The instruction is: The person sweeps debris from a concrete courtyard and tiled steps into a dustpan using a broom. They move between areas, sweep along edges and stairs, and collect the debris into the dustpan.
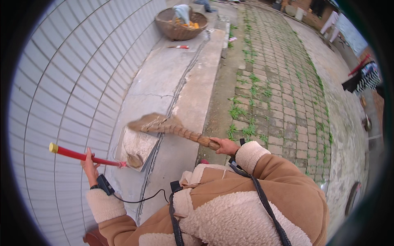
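My right hand [226,146] is closed round the handle end of a straw hand broom [180,130]. The broom points left, its fanned bristles over the far edge of a dustpan [138,145]; whether they touch it I cannot tell. In my left hand [90,165] is the dustpan's red handle [74,153], which has a yellow end cap. The pan lies on the concrete ledge, its inside whitish and dusty. A small brownish clump [134,160] sits in the pan near the handle joint.
A white tiled wall [78,82] rises on my left. Farther along the concrete ledge [156,88] are a red-handled tool [179,47] and a wicker basket [177,33] holding yellow pieces and a pale cloth. Right of the ledge runs brick paving [283,90] with weeds.
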The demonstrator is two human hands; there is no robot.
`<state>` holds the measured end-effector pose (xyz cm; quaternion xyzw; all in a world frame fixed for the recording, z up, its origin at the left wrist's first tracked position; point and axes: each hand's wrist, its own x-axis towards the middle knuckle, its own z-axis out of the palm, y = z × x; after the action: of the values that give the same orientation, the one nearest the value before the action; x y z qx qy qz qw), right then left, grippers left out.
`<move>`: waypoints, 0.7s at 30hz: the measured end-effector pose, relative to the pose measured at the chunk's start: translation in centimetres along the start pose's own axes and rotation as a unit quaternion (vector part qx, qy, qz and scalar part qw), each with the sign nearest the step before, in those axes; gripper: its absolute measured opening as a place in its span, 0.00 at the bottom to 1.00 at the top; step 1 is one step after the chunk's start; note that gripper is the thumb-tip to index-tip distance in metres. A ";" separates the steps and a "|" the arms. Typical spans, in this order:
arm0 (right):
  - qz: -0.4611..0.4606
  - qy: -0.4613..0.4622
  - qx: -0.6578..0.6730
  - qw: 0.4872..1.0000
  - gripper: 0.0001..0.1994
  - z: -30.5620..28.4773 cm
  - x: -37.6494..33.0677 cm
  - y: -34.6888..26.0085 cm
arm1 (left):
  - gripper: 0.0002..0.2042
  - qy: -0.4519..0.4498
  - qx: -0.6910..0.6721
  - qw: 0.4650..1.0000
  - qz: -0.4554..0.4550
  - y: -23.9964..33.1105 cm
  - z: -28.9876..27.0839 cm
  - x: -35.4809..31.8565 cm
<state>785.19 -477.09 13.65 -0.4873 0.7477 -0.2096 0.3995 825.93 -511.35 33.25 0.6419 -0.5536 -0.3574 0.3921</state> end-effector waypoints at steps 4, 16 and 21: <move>-0.004 0.015 0.030 0.999 0.37 -2.3 -3.6 3.2 | 0.24 -0.024 -0.005 0.999 0.027 2.8 3.9 -4.0; 0.153 0.187 0.098 0.966 0.37 -16.9 -8.0 17.5 | 0.15 -0.191 0.013 0.975 0.113 14.1 27.7 -9.5; 0.156 0.107 0.077 0.979 0.37 -19.9 -8.2 22.0 | 0.16 -0.225 0.051 0.967 0.104 16.5 36.3 -9.5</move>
<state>758.57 -461.64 13.27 -0.3072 0.8344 -0.2525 0.3817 785.13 -507.12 32.47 0.5031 -0.7087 -0.4213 0.2591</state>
